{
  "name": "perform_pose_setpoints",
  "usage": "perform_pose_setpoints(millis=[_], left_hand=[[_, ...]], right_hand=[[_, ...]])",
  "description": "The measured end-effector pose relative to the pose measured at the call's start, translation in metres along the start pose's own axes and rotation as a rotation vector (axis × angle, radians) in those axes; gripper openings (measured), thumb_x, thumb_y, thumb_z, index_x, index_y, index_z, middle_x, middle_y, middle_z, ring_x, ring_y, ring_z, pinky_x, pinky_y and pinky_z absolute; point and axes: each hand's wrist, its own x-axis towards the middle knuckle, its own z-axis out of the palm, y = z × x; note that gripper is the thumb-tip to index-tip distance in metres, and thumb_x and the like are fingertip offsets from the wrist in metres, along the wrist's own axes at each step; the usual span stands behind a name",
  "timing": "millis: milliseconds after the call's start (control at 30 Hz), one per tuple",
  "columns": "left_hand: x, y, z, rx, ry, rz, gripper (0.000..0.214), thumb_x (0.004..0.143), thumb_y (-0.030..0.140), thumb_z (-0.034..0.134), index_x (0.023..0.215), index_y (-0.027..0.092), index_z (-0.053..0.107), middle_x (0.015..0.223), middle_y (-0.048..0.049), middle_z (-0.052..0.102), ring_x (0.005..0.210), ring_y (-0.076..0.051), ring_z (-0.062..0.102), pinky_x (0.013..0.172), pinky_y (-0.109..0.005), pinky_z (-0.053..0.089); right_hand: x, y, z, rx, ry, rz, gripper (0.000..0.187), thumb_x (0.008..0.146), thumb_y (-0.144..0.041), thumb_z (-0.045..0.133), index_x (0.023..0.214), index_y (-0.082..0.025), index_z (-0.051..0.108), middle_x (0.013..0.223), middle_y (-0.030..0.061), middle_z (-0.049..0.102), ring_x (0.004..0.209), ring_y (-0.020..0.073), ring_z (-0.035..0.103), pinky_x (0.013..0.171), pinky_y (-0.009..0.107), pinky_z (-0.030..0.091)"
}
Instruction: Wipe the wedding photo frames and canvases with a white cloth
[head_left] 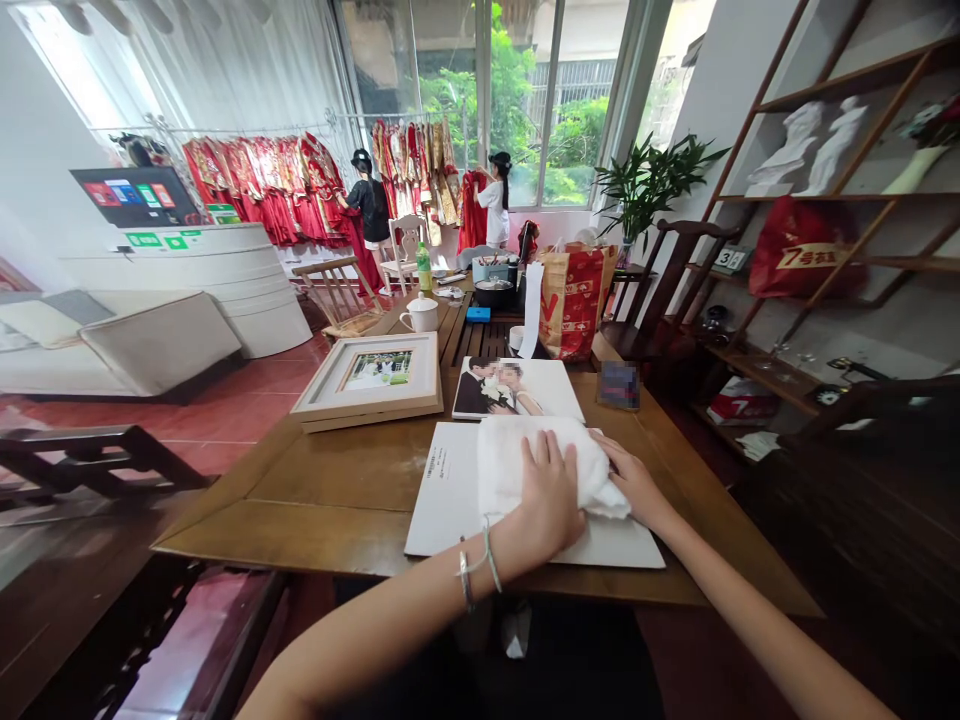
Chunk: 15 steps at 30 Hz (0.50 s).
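A folded white cloth (510, 450) lies on a flat white panel (450, 500) with small printed text on its left part. My left hand (551, 490), with bracelets at the wrist, presses on the cloth, its fingers stretched out and slightly apart. At the right edge of the cloth rests my right hand (634, 482); its fingers reach forward beside the panel's far right corner, and the thumb is hard to make out. Just beyond the panel is a wedding photo print (517, 388). To its left lies a light wooden picture frame (367, 378) with a small photo inside.
The wooden table (322, 510) also carries a white lidded mug (421, 313), a blue box (478, 314), a red-and-tan paper bag (574, 305) and a small dark block (619, 385). Two people (369, 205) stand by racks of red garments (262, 185). Shelves (840, 195) rise at right.
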Motion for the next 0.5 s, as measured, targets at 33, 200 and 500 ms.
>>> perform_pose_setpoints(millis=[33, 200, 500], left_hand=[[-0.004, 0.001, 0.001, 0.008, 0.006, 0.004, 0.079, 0.081, 0.048, 0.052, 0.141, 0.006, 0.024, 0.144, -0.0243, 0.023, 0.133, -0.035, 0.021, 0.104, -0.053, 0.021], [-0.066, 0.025, 0.007, 0.070, 0.081, 0.147, 0.088, 0.077, 0.051, 0.055, 0.142, 0.004, 0.019, 0.146, -0.0234, 0.018, 0.134, -0.038, 0.013, 0.106, -0.056, 0.016], [-0.056, 0.006, -0.007, -0.029, -0.076, 0.083, 0.077, 0.084, 0.046, 0.048, 0.143, 0.007, 0.019, 0.147, -0.0218, 0.016, 0.135, -0.037, 0.013, 0.107, -0.055, 0.016]], right_hand=[[0.000, -0.001, 0.000, -0.013, -0.004, 0.004, 0.042, 0.074, -0.025, 0.052, 0.114, -0.022, 0.062, 0.128, 0.0080, 0.057, 0.124, 0.0270, 0.046, 0.106, 0.047, 0.032], [-0.001, -0.003, 0.001, -0.075, 0.001, -0.007, 0.038, 0.079, -0.024, 0.048, 0.114, -0.023, 0.062, 0.130, 0.0078, 0.055, 0.126, 0.0252, 0.044, 0.108, 0.048, 0.029], [-0.001, -0.006, 0.003, -0.142, 0.011, -0.008, 0.039, 0.082, -0.022, 0.044, 0.116, -0.020, 0.061, 0.128, 0.0095, 0.056, 0.126, 0.0240, 0.044, 0.108, 0.048, 0.030]])
